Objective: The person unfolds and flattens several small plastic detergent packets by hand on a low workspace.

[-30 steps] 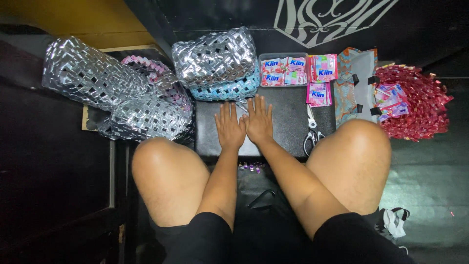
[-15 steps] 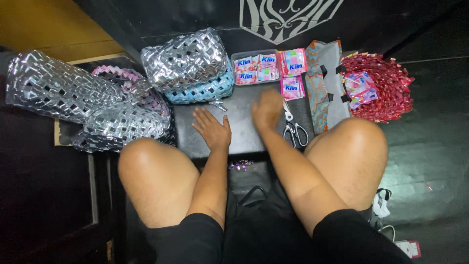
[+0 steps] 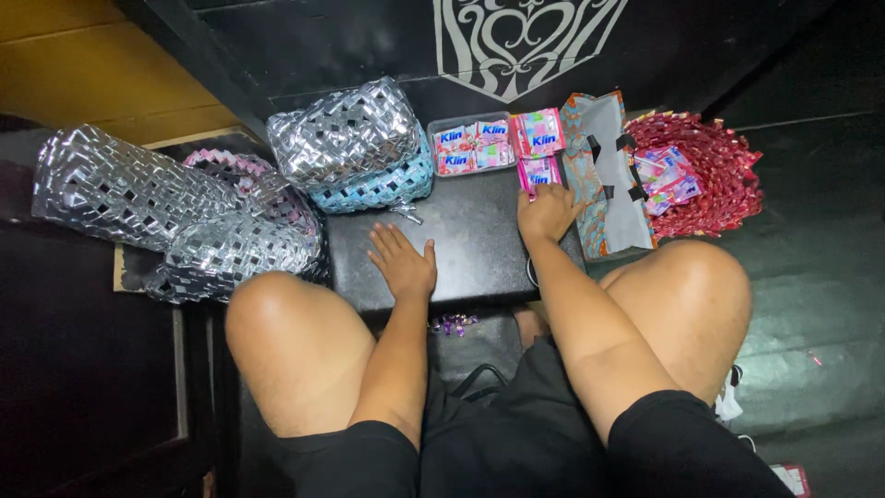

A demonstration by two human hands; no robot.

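Observation:
My left hand lies flat, palm down, on the black low table with fingers apart and nothing in it. My right hand reaches to the table's right side, its fingertips touching a pink sachet; whether it grips the sachet I cannot tell. More pink sachets lie beyond it, and a clear tray holds several others. A patterned open pouch lies just right of that hand.
Woven silver foil bags crowd the left, one with a blue base. A red woven basket with sachets sits far right. My bare knees flank the table. A black wall with a white emblem stands behind.
My hands parted from the table's middle. The right hand moved right and forward to the pink sachet, covering the scissors seen earlier; the left stayed on the table.

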